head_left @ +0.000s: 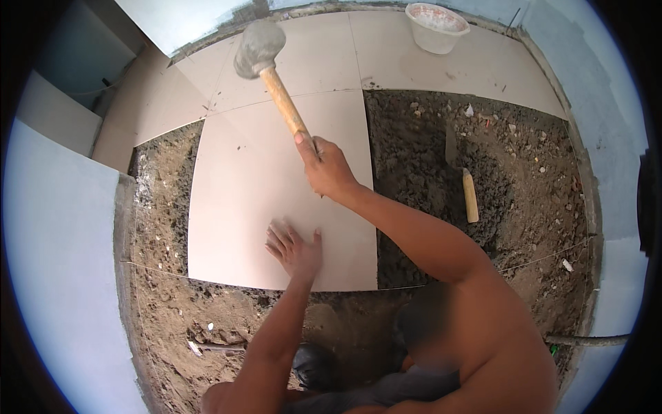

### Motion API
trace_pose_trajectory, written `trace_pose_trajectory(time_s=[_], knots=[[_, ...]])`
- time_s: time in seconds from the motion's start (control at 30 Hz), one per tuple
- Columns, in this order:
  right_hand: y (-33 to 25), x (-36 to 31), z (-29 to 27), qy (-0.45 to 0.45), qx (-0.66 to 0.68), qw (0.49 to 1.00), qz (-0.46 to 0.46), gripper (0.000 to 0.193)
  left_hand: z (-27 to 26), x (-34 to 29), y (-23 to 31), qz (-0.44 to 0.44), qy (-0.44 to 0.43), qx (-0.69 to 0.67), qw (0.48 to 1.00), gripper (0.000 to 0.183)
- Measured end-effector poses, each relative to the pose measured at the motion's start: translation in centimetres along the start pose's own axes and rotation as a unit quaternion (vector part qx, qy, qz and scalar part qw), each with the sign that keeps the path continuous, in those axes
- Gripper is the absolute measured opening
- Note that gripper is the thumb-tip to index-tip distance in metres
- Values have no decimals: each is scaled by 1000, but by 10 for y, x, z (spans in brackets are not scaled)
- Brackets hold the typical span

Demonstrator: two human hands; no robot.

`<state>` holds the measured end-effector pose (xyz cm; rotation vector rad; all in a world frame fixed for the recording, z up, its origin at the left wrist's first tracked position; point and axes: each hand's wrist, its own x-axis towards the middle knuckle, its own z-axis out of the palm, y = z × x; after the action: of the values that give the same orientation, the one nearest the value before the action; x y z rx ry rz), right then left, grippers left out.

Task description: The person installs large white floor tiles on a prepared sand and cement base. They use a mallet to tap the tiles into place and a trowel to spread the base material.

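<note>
My right hand [326,168] is wrapped round the wooden handle of a rubber mallet [261,50]. The mallet's grey, dusty head is raised over the far left part of the floor. Below it lies a large pale floor tile [234,207], bordered by bare mortar and soil on its left, right and near sides. My left hand [298,252] rests on the near part of this tile with its fingers spread. To the right of the tile, a trowel [470,196] with a wooden handle lies in the dark wet mortar [414,159], its blade partly hard to make out.
A white bucket [437,29] with whitish residue stands on the laid tiles [393,62] at the back right. A thin string [545,260] runs across the soil near the tile's front edge. Pale blue walls [62,262] close in both sides. Rubble [541,169] dots the soil.
</note>
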<state>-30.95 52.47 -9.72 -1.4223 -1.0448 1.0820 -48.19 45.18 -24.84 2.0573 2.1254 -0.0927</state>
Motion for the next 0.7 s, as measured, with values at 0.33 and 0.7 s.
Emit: trace_pose_trajectory(time_s=[0.33,0.7], knots=[[92,37,54,-183,47,971,147,58,7,5,11,-2,53,-81,995,97],[97,-14,84,-9,-9,999,52,58,33,16,0,5,68,31,997,98]])
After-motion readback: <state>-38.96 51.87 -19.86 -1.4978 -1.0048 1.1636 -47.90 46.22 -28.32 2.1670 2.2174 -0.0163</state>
